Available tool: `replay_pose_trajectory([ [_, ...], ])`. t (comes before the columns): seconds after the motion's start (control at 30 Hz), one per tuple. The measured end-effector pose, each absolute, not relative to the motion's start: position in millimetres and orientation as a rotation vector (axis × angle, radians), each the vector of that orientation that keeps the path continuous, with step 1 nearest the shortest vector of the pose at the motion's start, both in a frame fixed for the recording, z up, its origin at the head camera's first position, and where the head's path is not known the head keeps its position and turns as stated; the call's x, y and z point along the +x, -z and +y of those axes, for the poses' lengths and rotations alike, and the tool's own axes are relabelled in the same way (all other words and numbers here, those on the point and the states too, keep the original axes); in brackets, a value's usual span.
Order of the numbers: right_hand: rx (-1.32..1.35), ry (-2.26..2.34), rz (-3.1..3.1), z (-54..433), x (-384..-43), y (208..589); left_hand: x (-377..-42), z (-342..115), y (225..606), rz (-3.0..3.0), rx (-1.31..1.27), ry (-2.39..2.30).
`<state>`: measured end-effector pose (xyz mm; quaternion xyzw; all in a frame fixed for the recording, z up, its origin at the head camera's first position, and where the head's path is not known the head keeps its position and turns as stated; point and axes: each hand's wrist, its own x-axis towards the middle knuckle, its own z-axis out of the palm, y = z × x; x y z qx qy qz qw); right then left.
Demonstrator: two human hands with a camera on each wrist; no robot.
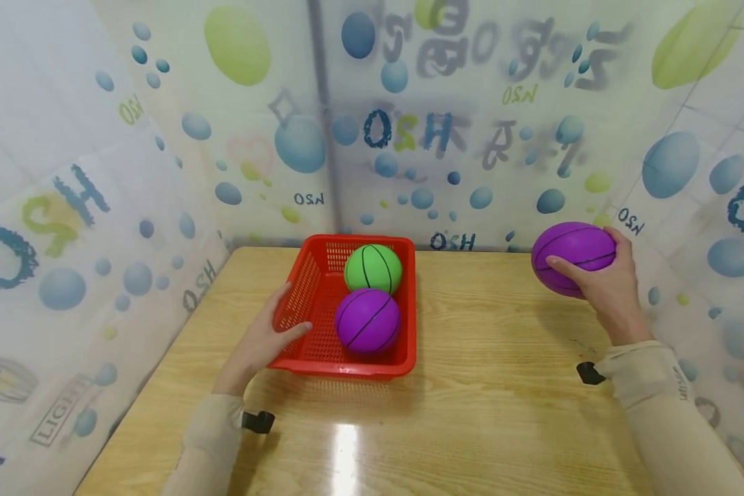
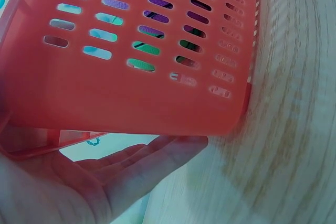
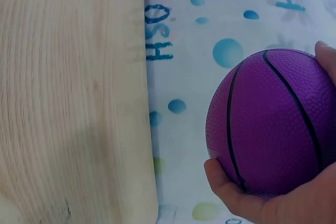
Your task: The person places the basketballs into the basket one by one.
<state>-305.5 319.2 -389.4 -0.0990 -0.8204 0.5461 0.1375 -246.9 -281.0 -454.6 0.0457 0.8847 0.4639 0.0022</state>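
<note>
A red plastic basket [image 1: 407,358] with slotted walls stands on the table, left of the middle. Inside it, a green ball [image 1: 373,270] lies behind a purple ball [image 1: 368,321], both marked with black basketball lines. My left hand [image 1: 262,342] holds the basket's left rim near the front corner, thumb over the inside and fingers along the outer wall; the left wrist view shows these fingers [image 2: 152,166] nearly straight. Over the table's far right, my right hand [image 1: 610,289] grips another purple ball [image 1: 570,258], its thumb and fingers spread around opposite sides.
The light wooden table [image 1: 490,399] reaches back to a wall sheet [image 1: 490,89] printed with bubbles and letters. More of this sheet hangs at the left and right. The table's edge [image 3: 149,129] shows beside the held ball in the right wrist view.
</note>
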Motion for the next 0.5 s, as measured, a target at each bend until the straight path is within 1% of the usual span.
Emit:
replay_pose_trajectory([
  [0.5,-0.117,-1.656,-2.368,275.8,-318.4,377.0,-244.3,-281.4,451.0,2.753,0.117,-1.477],
])
